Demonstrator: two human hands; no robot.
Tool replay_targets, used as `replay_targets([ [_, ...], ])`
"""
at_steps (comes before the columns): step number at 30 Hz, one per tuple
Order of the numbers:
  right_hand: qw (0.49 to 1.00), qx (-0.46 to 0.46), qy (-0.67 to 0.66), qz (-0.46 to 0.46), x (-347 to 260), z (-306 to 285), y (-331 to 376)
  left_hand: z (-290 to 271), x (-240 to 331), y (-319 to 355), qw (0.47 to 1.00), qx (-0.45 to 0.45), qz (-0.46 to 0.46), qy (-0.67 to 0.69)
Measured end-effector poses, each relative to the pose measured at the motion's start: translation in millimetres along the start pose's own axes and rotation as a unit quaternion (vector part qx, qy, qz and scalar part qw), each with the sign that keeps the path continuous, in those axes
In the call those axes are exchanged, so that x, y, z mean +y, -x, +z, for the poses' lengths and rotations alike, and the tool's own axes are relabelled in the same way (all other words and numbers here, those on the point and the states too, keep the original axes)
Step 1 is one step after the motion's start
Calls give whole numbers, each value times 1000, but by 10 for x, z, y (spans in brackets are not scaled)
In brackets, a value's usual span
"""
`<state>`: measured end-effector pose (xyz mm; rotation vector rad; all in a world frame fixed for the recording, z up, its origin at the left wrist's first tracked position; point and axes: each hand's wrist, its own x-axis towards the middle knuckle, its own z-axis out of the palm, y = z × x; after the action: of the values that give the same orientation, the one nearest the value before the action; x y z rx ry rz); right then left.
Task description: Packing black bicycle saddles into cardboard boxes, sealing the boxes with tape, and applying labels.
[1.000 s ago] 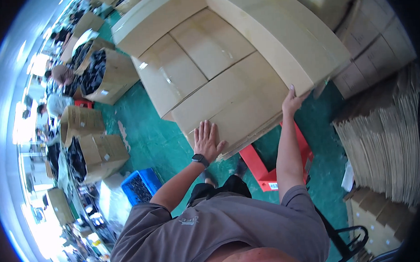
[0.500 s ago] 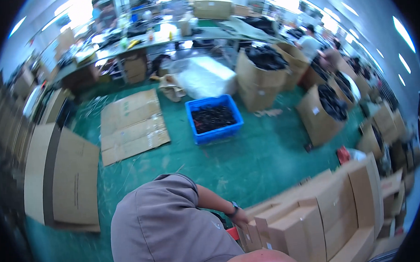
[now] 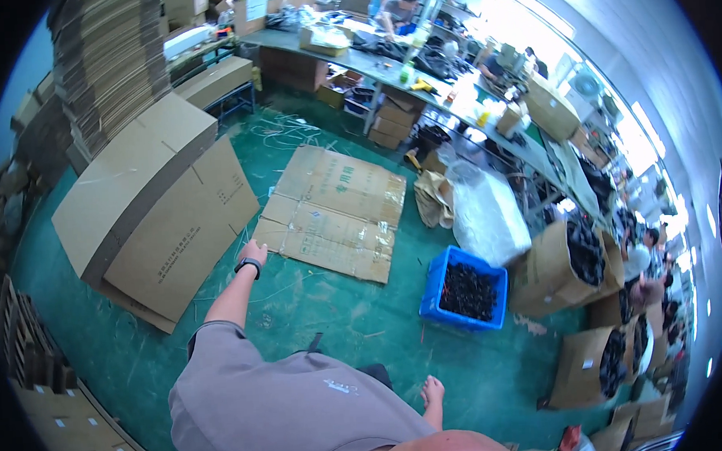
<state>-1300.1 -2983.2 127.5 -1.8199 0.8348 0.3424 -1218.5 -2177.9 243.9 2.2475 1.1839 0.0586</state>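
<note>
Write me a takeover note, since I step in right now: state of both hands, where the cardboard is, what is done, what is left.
Left hand: open, empty, reaching toward the large flat brown cardboard sheet leaning at the left; contact is unclear.
Right hand: open, empty, hanging low at the person's side.
Flattened brown cardboard pieces lie on the green floor; a blue plastic crate of dark parts stands to the right.
Done: nothing in any grip.
Left: the leaning sheet is not yet taken.

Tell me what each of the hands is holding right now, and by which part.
Nothing is held. The left hand reaches toward the edge of the large flattened cardboard box leaning there, fingers open. The right hand hangs empty over the green floor.
</note>
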Motion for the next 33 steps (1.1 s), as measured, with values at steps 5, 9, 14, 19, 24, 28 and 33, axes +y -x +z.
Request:
replay_targets([
  [5,992,-54,106,33,-994,453,-776,159,-358,-581,970,-25,67,231],
  [9,955,-136,225,-140,-2276,2000,-1856,459,-419,-813,970,-89,7,226],
  [14,861,-265,292,-321,-3266,4631,-2365,20,-757,-1614,978,-154,-26,138],
  [19,855,-399,226,-243,-5708,8510,-1580,-848,-918,-3492,988,91,-84,93],
  [24,718,-439,187,-507,-8613,10550,317,-2001,-1202,-5777,955,265,-127,45],
  [28,727,-468,193,-463,-9134,11244,258,-2766,-1804,-7438,921,312,-199,-125],
  [33,732,-249,525,-355,-7806,10740,-1725,-3119,-1874,-8952,960,94,-180,-195],
])
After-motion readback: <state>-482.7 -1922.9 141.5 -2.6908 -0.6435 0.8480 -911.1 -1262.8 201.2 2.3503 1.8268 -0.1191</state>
